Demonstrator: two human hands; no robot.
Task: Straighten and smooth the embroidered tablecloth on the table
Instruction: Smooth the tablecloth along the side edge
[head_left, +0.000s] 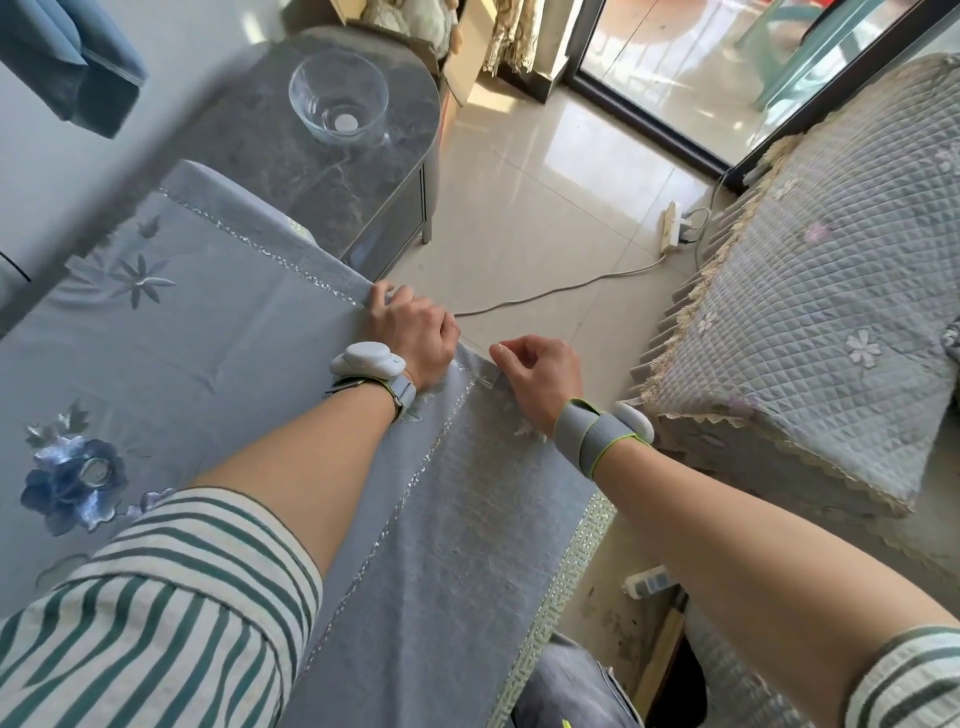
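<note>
A grey-blue embroidered tablecloth (218, 332) covers the table, with blue flower stitching at the left and a silver trim line near its edge. Its side panel hangs down over the table's right edge. My left hand (415, 325) grips the cloth's edge at the far corner of the table, fingers curled over the fabric. A little to its right, my right hand (537, 376) pinches the hanging corner of the same cloth. Both wrists carry grey strapped sensor bands.
A glass bowl (338, 101) stands on a dark marble side table (311, 171) beyond the cloth. A power strip (670, 226) and its cable lie on the tiled floor. A quilted sofa (810, 291) stands at the right.
</note>
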